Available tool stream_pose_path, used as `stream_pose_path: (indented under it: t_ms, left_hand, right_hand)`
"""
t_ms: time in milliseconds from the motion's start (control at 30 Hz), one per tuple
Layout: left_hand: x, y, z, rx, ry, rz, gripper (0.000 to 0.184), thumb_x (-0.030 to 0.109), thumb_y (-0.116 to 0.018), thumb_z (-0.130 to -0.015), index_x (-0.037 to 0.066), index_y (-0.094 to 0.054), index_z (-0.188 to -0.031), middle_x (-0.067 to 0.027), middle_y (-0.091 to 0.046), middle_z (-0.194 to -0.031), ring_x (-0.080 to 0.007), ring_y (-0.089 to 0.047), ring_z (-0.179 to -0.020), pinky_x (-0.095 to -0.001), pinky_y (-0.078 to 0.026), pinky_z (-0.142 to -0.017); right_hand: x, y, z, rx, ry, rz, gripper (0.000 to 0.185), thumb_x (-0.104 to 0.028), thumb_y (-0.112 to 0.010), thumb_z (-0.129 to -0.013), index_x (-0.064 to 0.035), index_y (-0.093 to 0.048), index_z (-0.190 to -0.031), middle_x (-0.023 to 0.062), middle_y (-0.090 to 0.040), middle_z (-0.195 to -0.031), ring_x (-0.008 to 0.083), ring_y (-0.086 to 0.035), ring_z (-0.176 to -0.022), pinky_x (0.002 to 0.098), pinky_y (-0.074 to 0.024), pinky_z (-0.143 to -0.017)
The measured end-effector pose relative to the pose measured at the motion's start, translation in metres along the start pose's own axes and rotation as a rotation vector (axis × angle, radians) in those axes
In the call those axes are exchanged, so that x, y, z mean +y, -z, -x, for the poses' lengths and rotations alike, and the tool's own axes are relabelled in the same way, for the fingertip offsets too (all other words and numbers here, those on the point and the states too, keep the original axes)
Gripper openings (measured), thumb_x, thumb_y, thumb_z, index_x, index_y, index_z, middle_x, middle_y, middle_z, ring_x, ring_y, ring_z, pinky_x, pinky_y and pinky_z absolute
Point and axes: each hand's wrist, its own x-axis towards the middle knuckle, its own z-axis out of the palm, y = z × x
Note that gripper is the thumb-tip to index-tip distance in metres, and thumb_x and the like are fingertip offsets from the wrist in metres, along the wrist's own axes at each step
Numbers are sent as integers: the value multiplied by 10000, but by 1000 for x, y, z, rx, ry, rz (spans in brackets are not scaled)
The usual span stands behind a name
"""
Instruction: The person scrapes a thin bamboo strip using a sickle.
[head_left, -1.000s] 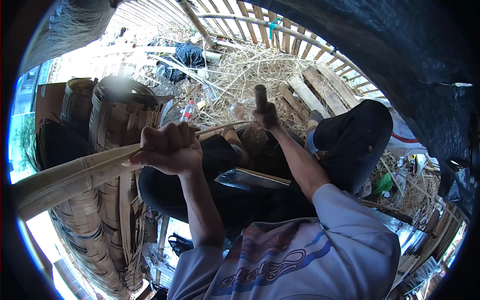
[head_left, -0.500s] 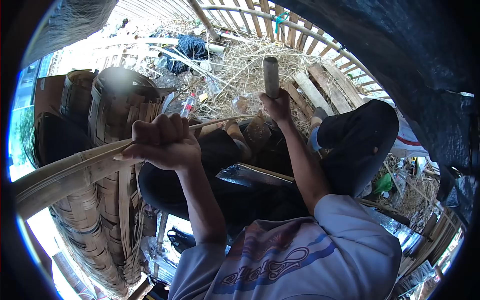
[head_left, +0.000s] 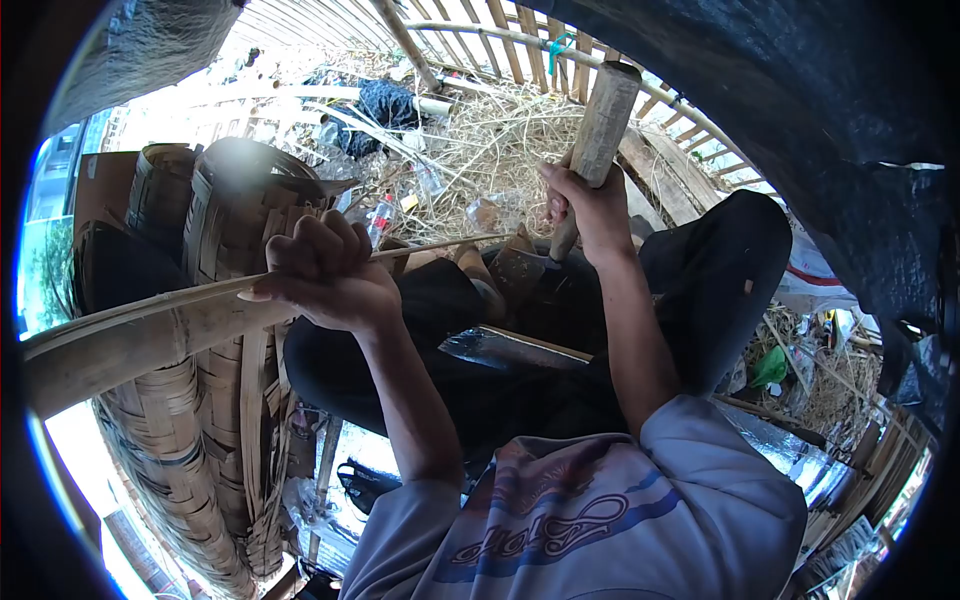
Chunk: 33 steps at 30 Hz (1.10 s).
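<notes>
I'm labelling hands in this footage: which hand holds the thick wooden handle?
The right hand: it grasps the thick wooden handle, which sticks up above it. The left hand instead holds a long, thin strip.

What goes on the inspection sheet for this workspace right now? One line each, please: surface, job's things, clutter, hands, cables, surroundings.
Surface: straw litter lies spread ahead.
Job's things: bamboo strip above a thick bamboo pole; wooden-handled tool, lower end hard to make out.
Clutter: red-labelled bottle, dark bundle, green scrap, loose planks.
Hands: left hand closed around the strip; right hand closed around the tool's handle.
Cables: nothing seen.
Surroundings: slatted fence ahead, dark sheeting at right, woven bamboo rolls at left.
</notes>
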Motion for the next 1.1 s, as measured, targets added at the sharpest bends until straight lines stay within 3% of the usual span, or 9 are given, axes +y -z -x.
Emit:
stream_pose_path:
  t_ms: [100, 167, 300, 500, 600, 733, 867, 933, 1100]
  left_hand:
    - [-1, 15, -1, -19, 28, 75, 556, 650, -258, -852, 152, -222, -607, 39, -143, -463, -70, -88, -427, -240, -89, -373]
    - [2, 17, 1, -135, 58, 135, 562, 652, -259, -855, 162, -211, -585, 44, -128, -450, -69, -72, -422, -251, -71, -385]
    - [3, 15, 3, -74, 102, 108, 582, 693, -248, -833, 168, -197, -586, 54, -87, -462, -62, -56, -429, -256, -33, -403]
    - [2, 9, 11, -97, 53, 80, 560, 659, -240, -853, 163, -210, -594, 49, -114, -470, -64, -63, -430, -251, -50, -391]
    - [0, 10, 15, -149, 24, 126, 544, 642, -234, -861, 161, -228, -606, 48, -118, -480, -66, -65, -433, -246, -59, -383]
    - [4, 7, 22, -107, 6, 142, 526, 614, -263, -870, 157, -228, -613, 43, -134, -483, -70, -91, -431, -237, -92, -380]
    - [11, 7, 37, -64, -48, 130, 512, 598, -290, -873, 154, -232, -624, 36, -171, -490, -74, -126, -441, -233, -131, -389]
    - [13, 2, 45, -36, -59, 160, 513, 601, -288, -872, 154, -230, -626, 35, -174, -493, -76, -141, -450, -230, -140, -395]
    - [9, -1, 50, 28, -131, 86, 526, 607, -249, -882, 146, -244, -629, 24, -187, -502, -86, -203, -494, -211, -180, -450]
  right_hand:
    - [-13, 4, 6, 7, 54, 227, 135, -50, -633, -785, -42, -499, -769, 17, -480, -553, 80, -458, -452, 240, -407, -452]
    - [-18, 5, 9, 66, 180, 15, 165, -95, -661, -788, -34, -530, -708, 22, -513, -533, 80, -491, -446, 230, -405, -443]
    - [-21, 3, 16, 131, 218, -341, 141, -29, -638, -781, -29, -497, -774, 26, -483, -561, 105, -480, -477, 274, -411, -472]
    - [-20, -17, 35, 113, 313, -527, 144, -8, -610, -790, -45, -472, -806, 41, -502, -649, 118, -508, -560, 295, -444, -505]
    - [-28, -35, 52, 106, 407, -368, 137, -103, -571, -823, -78, -442, -785, 66, -476, -728, 157, -493, -710, 452, -476, -807]
    - [-38, -44, 63, -195, 779, -333, 151, -12, -557, -830, -60, -415, -807, 82, -523, -760, 154, -543, -727, 416, -491, -829]
    - [-59, -52, 95, -276, 587, -552, 193, -22, -565, -827, -71, -378, -831, 78, -501, -698, 119, -496, -598, 319, -484, -637]
    - [-63, -56, 102, -315, 553, -438, 219, -239, -554, -877, -98, -392, -834, 30, -437, -594, 106, -410, -462, 263, -401, -468]
    - [-72, -63, 111, -313, 564, -306, 249, -263, -555, -881, -105, -376, -815, 17, -429, -586, 98, -406, -460, 253, -398, -475]
